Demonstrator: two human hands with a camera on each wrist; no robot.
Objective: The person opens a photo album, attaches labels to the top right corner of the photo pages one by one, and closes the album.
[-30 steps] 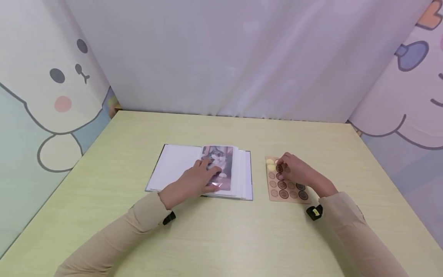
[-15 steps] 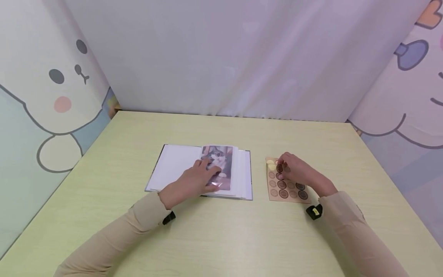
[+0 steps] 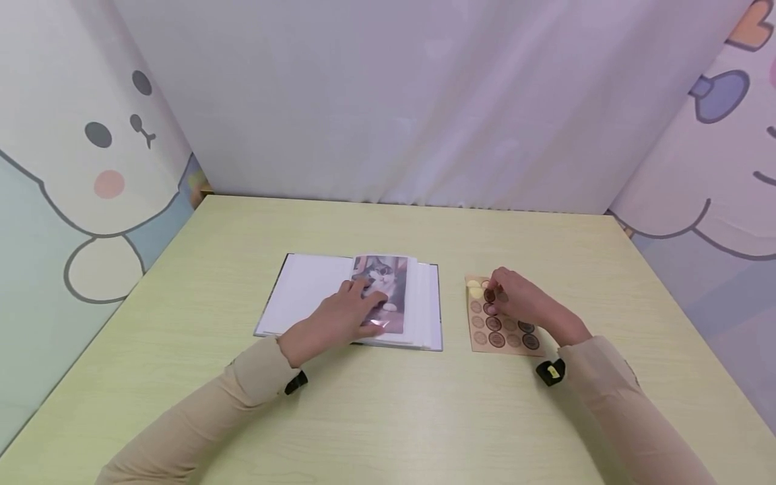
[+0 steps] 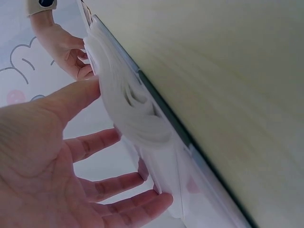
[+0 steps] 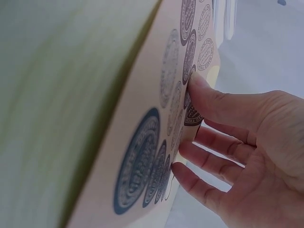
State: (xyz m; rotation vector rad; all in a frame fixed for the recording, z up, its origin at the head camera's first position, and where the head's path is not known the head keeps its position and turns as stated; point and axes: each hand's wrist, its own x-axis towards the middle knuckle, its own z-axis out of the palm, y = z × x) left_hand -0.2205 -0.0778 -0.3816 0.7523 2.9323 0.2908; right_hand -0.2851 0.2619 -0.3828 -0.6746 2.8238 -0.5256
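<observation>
An open photo album (image 3: 306, 289) lies left of centre, a cat photo (image 3: 397, 283) in the sleeve of its raised stack of pages. My left hand (image 3: 339, 316) rests on that photo with spread fingers; in the left wrist view its fingertips (image 4: 135, 178) press along the bulging clear sleeves (image 4: 126, 99). To the right lies a tan sheet of round stickers (image 3: 479, 343). Bent over its upper part, my right hand (image 3: 518, 296) has thumb and index at a dark round sticker (image 5: 194, 114), which stands at an angle to the sheet and is pinched between them.
The pale wooden table (image 3: 388, 411) bears the album and the sheet, with a gap between them. A white curtain (image 3: 388, 101) hangs behind the back edge, and cartoon-printed cloths (image 3: 109, 155) flank both sides. A black wrist camera (image 3: 550, 371) sits under the right cuff.
</observation>
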